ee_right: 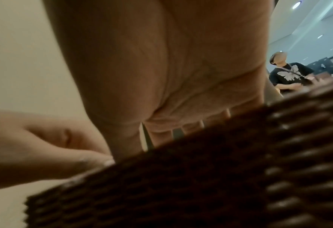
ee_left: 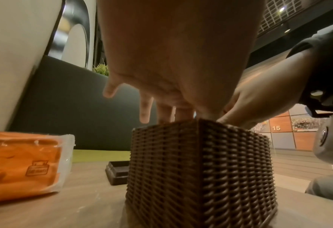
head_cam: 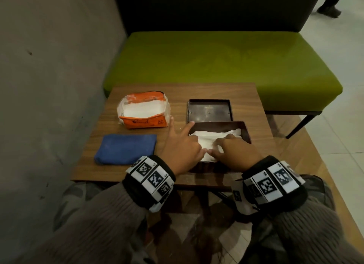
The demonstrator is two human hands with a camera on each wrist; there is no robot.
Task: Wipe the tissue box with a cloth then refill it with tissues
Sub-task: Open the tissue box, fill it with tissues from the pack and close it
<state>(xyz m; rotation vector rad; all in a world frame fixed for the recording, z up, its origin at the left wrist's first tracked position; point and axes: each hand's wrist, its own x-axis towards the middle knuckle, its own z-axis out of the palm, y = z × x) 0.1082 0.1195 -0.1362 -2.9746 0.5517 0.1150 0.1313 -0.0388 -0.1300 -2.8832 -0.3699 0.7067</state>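
Tissue box (head_cam: 247, 132): dark woven-pattern box, open at the top, standing on the desk (head_cam: 246, 94) at its near right part; stiff ribbed walls clear in the left wrist view (ee_left: 200, 162).
Lid (head_cam: 209, 110): flat dark tray lying just behind the box, apart from both hands.
Tissues (head_cam: 212, 137): white stack already inside the box, rumpled on top, reaching near the rim.
Left hand (head_cam: 182, 145): fingers spread and fairly straight, pressing down on the near left part of the stack; index finger stretched toward the box's far left corner.
Right hand (head_cam: 239, 152): fingers flat over the stack's middle and right, pushing down; no pinch visible.
Pack (head_cam: 143, 111): orange wrapper, torn open, more white sheets inside, at the far left of the desk.
Cloth (head_cam: 126, 148): blue, folded, lying flat left of the box, untouched.
Stage, judged: wiping likely done; refill at the tamping step, lid not yet on.
Handling, judged: tissues light, soft, springy, easily torn; best pressed with flat fingers, lifted as a whole stack from both ends. Box light and rigid; ribbed sides offer a sure grip, best held low on opposite walls.
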